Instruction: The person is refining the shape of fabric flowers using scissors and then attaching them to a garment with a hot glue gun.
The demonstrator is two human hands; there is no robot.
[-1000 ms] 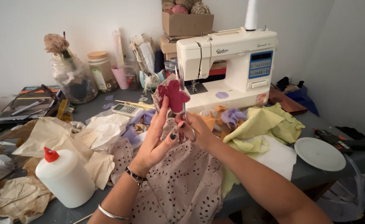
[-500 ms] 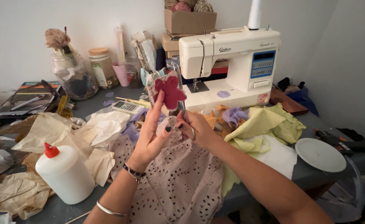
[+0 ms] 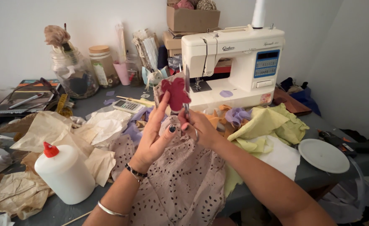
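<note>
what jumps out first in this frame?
Centre frame, the left hand holds up a dark red flower-shaped fabric piece while the right hand works scissors along its edge. Behind them stands a white sewing machine; a white glue bottle with a red cap sits at lower left among crumpled paper.
</note>
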